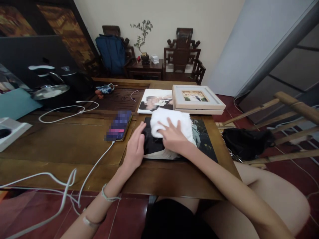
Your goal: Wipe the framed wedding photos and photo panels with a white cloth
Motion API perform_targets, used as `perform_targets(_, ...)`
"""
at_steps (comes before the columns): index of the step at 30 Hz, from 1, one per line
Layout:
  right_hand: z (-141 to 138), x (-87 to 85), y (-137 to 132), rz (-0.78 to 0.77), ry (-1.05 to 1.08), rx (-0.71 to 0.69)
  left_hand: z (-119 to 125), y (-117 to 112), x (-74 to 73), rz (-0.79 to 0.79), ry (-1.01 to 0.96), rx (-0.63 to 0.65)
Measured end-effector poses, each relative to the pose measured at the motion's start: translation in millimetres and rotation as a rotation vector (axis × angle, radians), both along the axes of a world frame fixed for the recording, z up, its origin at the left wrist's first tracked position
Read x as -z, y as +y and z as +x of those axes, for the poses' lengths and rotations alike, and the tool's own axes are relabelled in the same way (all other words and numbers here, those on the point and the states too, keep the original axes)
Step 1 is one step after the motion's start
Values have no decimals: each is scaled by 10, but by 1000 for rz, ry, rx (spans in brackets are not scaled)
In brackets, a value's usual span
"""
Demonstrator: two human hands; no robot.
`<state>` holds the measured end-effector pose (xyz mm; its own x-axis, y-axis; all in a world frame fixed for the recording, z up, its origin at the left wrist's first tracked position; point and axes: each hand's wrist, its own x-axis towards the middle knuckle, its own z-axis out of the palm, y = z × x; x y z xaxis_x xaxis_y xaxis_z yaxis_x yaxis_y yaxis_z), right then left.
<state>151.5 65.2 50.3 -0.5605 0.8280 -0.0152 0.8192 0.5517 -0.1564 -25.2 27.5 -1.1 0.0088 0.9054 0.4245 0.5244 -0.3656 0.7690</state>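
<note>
A dark, glossy photo panel [207, 146] lies flat near the table's front right edge, with a figure in pale clothing visible on it. My right hand [175, 136] presses a folded white cloth [174, 116] onto its surface, fingers spread over the top and some at a fold. The cloth and that hand hide the panel's middle. Along the panel's left edge rests my left hand [136, 146], its fingers stretched out and nothing in it. To the left of this hand lies a phone [119, 126] with a lit screen and a white cable plugged in.
Behind the panel are a white photo print [142, 105] and stacked pale picture frames [201, 96]. White cables [97, 166] cross the wooden table [62, 139] on the left. A lidded pot [51, 93] and a small blue-and-white teapot [106, 89] stand farther back. A wooden chair [291, 105] is at right.
</note>
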Motion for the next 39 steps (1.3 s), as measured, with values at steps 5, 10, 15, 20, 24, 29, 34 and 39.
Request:
perform_targets(5,-111,-15,-533,-20,57,-342,-72,61,30,-31,-260,-66)
perform_targets(10,307,-75,-934,-140,72,-349,2,11,-14,26,77,23)
perform_targets(15,818,-55,-886,-104,33,-88,69,-21,28,-60,379,121)
perform_targets(20,853,-8,-417,-10,11,87,79,3,95,-45,486,90)
perform_targets(24,431,-51,10,-38,58,100,80,9,106,-26,491,86)
perform_targets(29,-193,-163,323,-79,162,1,72,9,96,-25,461,91)
perform_targets(34,-286,-143,303,-72,156,-47,61,18,102,-51,454,102)
perform_targets(39,296,-86,185,-28,102,-40,68,19,119,-33,458,104)
